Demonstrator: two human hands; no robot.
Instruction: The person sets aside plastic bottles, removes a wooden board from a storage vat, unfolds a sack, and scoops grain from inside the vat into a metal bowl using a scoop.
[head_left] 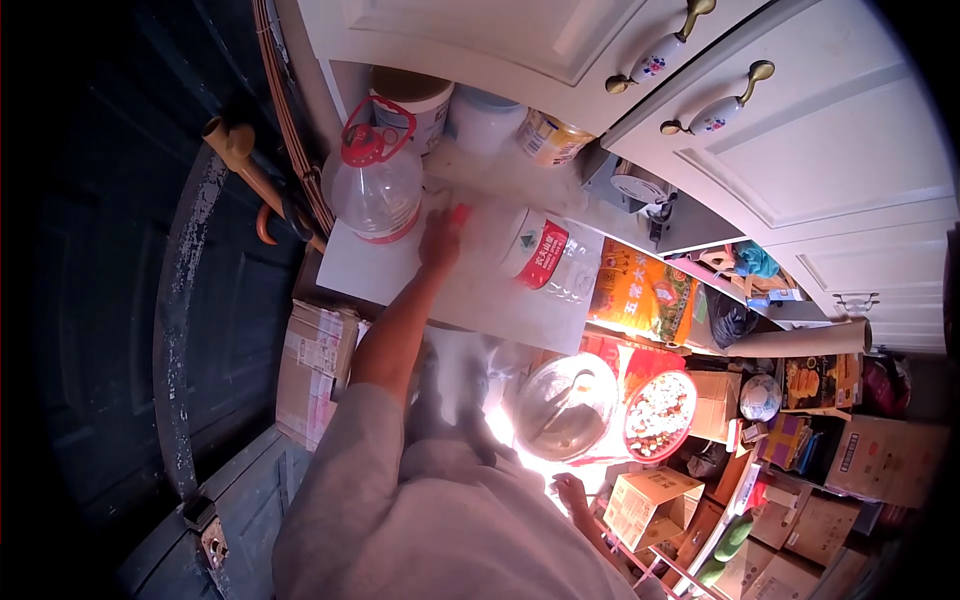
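In the upper middle of the frame, on a pale grey flat surface point(400, 283), the left hand point(439, 243) reaches to a small bright red piece point(460, 215) beside its fingers; whether they grasp it or merely touch it, I cannot tell. Just right of it, a large clear plastic bottle with a red-and-white label point(545, 254) lies on its side, its base toward the right. Near the hand, to its upper left, a big clear plastic jug with a red cap and handle point(375, 190) stands upright. Toward the lower right of the frame, the right hand point(574, 496) hangs released, fingers loosely bent, near an open brown cardboard box point(640, 510), below a round pinkish-red basin point(660, 415) of mixed pieces.
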